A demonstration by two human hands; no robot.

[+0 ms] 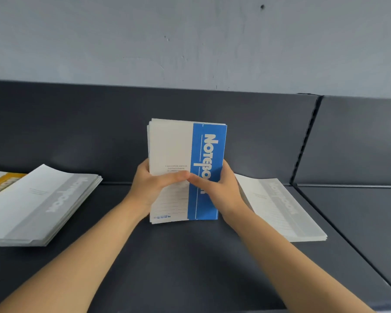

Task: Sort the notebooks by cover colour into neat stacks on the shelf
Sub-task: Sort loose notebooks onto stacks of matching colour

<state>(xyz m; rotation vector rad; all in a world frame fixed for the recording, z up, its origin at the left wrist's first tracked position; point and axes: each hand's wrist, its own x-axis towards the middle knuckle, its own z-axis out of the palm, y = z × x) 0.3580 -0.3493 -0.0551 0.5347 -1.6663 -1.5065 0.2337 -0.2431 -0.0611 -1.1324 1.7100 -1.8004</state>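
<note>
Upright, flat blue notebooks [185, 170], both hands [154, 188] gripping, matte shelf [190, 256].

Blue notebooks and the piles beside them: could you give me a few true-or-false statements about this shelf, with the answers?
1. The left grip and right grip both hold the blue notebooks. True.
2. The blue notebooks lie flat on the shelf. False: they are held upright.
3. A grey stack lies flat to their right. True.
4. The left stack has a red top cover. False: it is grey.
5. A yellow cover shows at the far left. True.
</note>
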